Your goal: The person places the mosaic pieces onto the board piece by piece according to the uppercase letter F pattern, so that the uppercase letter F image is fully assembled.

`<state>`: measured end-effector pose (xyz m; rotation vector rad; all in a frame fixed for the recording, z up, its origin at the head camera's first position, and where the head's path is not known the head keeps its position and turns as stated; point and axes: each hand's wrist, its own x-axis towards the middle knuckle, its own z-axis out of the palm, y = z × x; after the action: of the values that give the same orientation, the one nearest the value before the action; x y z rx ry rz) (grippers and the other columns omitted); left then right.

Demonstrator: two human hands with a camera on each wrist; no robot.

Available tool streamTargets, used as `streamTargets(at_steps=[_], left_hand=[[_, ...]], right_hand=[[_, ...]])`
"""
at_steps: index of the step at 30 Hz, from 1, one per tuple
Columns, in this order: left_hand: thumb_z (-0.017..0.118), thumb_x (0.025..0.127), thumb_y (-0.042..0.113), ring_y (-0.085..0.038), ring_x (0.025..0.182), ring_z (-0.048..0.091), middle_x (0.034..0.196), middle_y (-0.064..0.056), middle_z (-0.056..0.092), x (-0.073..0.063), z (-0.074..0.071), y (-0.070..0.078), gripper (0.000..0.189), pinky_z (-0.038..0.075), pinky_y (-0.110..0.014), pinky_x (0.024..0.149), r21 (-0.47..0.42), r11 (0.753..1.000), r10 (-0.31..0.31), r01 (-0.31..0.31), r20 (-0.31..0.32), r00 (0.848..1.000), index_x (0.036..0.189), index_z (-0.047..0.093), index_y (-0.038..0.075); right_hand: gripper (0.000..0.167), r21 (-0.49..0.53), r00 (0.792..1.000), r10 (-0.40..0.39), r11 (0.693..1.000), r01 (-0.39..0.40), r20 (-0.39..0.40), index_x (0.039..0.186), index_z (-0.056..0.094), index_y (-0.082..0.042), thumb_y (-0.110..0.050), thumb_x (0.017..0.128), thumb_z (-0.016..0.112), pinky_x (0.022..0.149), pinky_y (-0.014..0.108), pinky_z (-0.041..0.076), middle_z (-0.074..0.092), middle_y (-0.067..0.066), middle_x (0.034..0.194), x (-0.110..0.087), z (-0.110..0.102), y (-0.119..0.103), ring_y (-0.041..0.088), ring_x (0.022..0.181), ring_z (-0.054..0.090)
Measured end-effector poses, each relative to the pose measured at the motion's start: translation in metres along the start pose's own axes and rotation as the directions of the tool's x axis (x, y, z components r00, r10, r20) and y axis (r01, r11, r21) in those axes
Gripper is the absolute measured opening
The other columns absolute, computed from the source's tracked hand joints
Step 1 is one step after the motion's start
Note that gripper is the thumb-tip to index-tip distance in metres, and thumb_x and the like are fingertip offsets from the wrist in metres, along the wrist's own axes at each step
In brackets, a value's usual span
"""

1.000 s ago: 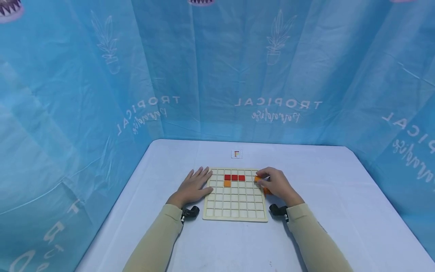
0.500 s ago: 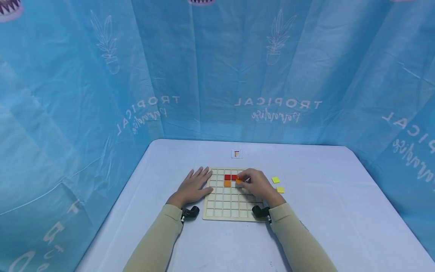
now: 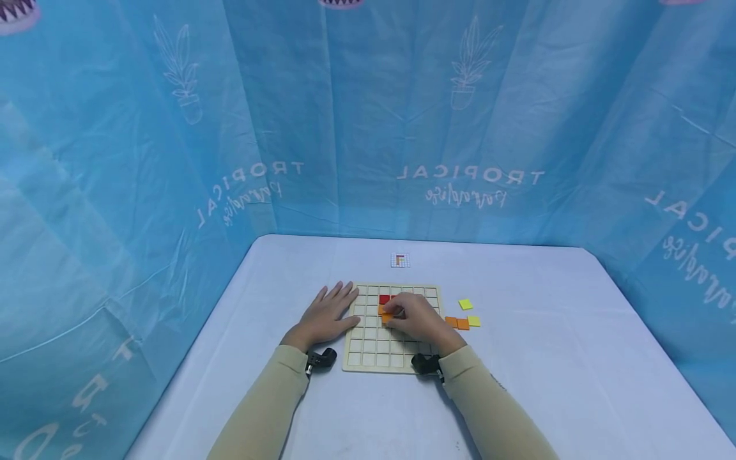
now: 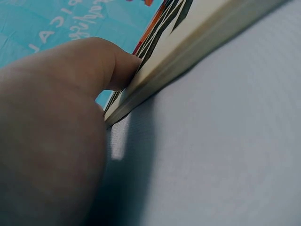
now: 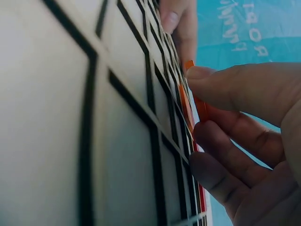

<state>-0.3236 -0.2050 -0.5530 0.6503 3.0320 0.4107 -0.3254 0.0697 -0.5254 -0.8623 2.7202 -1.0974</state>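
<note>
A pale grid board point(image 3: 368, 358) lies on the table. My left hand point(image 3: 328, 316) lies spread at its left side, fingertips and thumb on the frame; the left wrist view shows the thumb point(image 4: 117, 70) on the board's edge. Above the left part of the grid, my right hand point(image 3: 422, 318) pinches an orange square tile point(image 5: 201, 109) between thumb and fingers. In the head view the held tile overlaps the cell just below a placed orange tile point(image 3: 381, 310). A red tile point(image 3: 384, 299) sits in the cell above that one; the right hand mostly hides the other red tiles.
Right of the board lie two loose orange tiles point(image 3: 462, 324) and two yellow tiles point(image 3: 466, 305). A small card point(image 3: 400, 260) with a coloured grid pattern lies behind the board. Blue printed curtain point(image 3: 368, 128) surrounds the white table point(image 3: 529, 306).
My right hand has carried the orange tile leftward from the board's right edge to the column under the first red tile. The loose tiles at the right are now uncovered. My left hand stays put.
</note>
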Motion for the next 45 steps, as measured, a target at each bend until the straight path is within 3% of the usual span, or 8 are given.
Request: streamTargets(at_steps=[7, 19, 30, 37, 42, 45], left_hand=[[0.045, 0.105, 0.061, -0.026, 0.159, 0.01, 0.173, -0.003, 0.021, 0.0, -0.001, 0.002, 0.079, 0.004, -0.051, 0.127, 0.004, 1.0, 0.007, -0.007, -0.012, 1.0, 0.169, 0.029, 0.017], [0.047, 0.105, 0.06, -0.028, 0.159, 0.012, 0.173, -0.005, 0.024, 0.0, -0.001, 0.003, 0.079, 0.005, -0.053, 0.127, -0.004, 1.0, 0.007, -0.008, -0.025, 1.0, 0.168, 0.032, 0.015], [0.046, 0.105, 0.061, -0.026, 0.159, 0.01, 0.173, -0.003, 0.021, -0.001, -0.001, 0.003, 0.079, 0.004, -0.051, 0.127, -0.003, 1.0, -0.008, 0.008, -0.007, 1.0, 0.169, 0.029, 0.018], [0.046, 0.105, 0.059, -0.028, 0.159, 0.013, 0.173, -0.005, 0.023, -0.001, -0.001, 0.004, 0.078, 0.005, -0.052, 0.127, -0.008, 1.0, 0.002, -0.002, -0.024, 1.0, 0.168, 0.031, 0.015], [0.048, 0.105, 0.058, -0.028, 0.159, 0.013, 0.172, -0.004, 0.024, -0.002, -0.001, 0.003, 0.078, 0.005, -0.052, 0.127, -0.016, 1.0, 0.001, -0.001, -0.033, 0.999, 0.167, 0.032, 0.015], [0.047, 0.105, 0.059, -0.027, 0.159, 0.012, 0.173, -0.004, 0.024, -0.001, -0.001, 0.002, 0.078, 0.005, -0.052, 0.127, -0.009, 1.0, 0.004, -0.004, -0.031, 0.999, 0.168, 0.032, 0.015]], right_hand=[[0.024, -0.031, 0.999, -0.034, 0.999, 0.034, 0.0, 0.116, 0.08, -0.012, -0.012, 0.092, 0.085, 0.09, 0.032, 0.057, 0.069, -0.008, 0.107, 0.004, 0.007, 0.0, 0.009, 0.096, 0.064], [0.026, -0.05, 1.0, 0.012, 0.999, -0.011, 0.004, 0.118, 0.08, -0.014, -0.014, 0.092, 0.086, 0.092, 0.03, 0.055, 0.068, -0.011, 0.106, 0.005, 0.011, -0.002, 0.009, 0.096, 0.063], [0.028, -0.062, 1.0, 0.003, 0.998, -0.003, -0.011, 0.118, 0.079, -0.014, -0.016, 0.092, 0.086, 0.092, 0.031, 0.055, 0.069, -0.009, 0.109, 0.003, 0.011, -0.004, 0.01, 0.097, 0.062], [0.028, 0.001, 0.998, 0.021, 1.0, -0.021, -0.066, 0.119, 0.078, -0.011, -0.016, 0.093, 0.085, 0.09, 0.037, 0.058, 0.071, -0.003, 0.112, -0.012, -0.009, 0.005, 0.017, 0.1, 0.063], [0.029, 0.016, 0.988, 0.003, 1.0, -0.001, -0.157, 0.12, 0.077, -0.005, -0.012, 0.093, 0.084, 0.09, 0.042, 0.058, 0.072, 0.003, 0.114, -0.031, -0.032, 0.024, 0.024, 0.103, 0.067], [0.03, 0.052, 0.979, 0.036, 0.998, -0.026, -0.201, 0.121, 0.076, -0.002, -0.01, 0.093, 0.083, 0.089, 0.044, 0.059, 0.072, 0.005, 0.116, -0.044, -0.046, 0.038, 0.026, 0.104, 0.067]])
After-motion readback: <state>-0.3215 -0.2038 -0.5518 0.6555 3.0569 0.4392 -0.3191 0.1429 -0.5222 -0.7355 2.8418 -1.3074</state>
